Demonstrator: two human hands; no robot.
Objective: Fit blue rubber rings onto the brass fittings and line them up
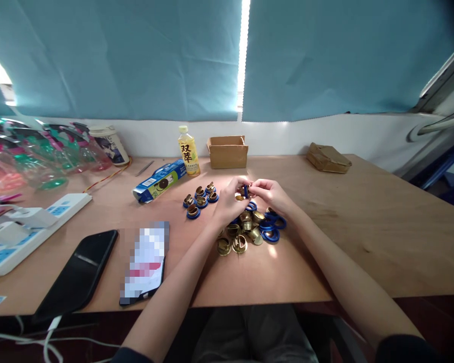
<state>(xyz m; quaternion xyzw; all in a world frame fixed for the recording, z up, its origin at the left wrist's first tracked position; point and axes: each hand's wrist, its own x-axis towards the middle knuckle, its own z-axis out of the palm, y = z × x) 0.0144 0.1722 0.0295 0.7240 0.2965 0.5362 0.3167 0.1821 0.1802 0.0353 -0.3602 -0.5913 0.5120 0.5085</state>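
Both hands meet over the middle of the table, fingertips pinched around a small brass fitting with a blue ring (245, 191). My left hand (229, 197) grips it from the left, its fingers partly covering the piece. From the right, my right hand (271, 193) pinches at the same piece with thumb and forefinger. Just below lies a pile of loose brass fittings (245, 225), domed or flat with bent tabs. Loose blue rings (271, 233) overlap one another at the pile's right. Left of my left hand stand several brass fittings seated in blue rings (201, 201).
Two phones (77, 269) (146, 264) and a white power strip (34, 232) lie at left. Behind are a blue carton (161, 180), yellow drink bottle (189, 154), open cardboard box (228, 155), paper cup (110, 146) and clear spray bottles (41, 161). A brown paper package (328, 158) sits back right.
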